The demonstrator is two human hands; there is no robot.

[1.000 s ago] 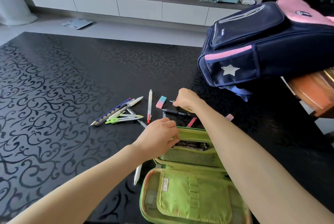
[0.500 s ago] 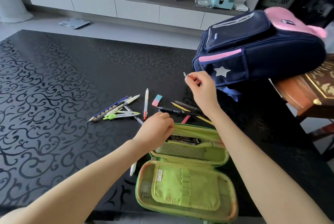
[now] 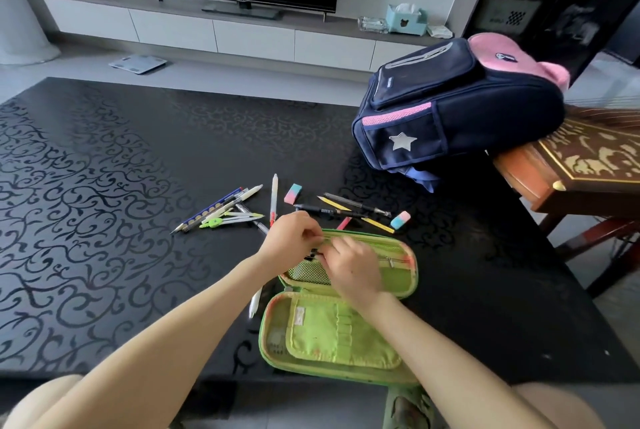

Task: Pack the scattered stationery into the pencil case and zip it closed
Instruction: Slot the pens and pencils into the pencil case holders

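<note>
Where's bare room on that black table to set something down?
Free: the wide table left of the pencils, the far strip beyond the pens, and right of the pencil case, before the backpack. Crowded: pens and erasers just beyond the case.

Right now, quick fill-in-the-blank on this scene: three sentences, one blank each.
The open pencil case is ____ in colour. On the table beyond it lie ____ pink-and-blue erasers. The navy backpack bears a white ____ on its side.
Missing words: green, two, star.
</note>
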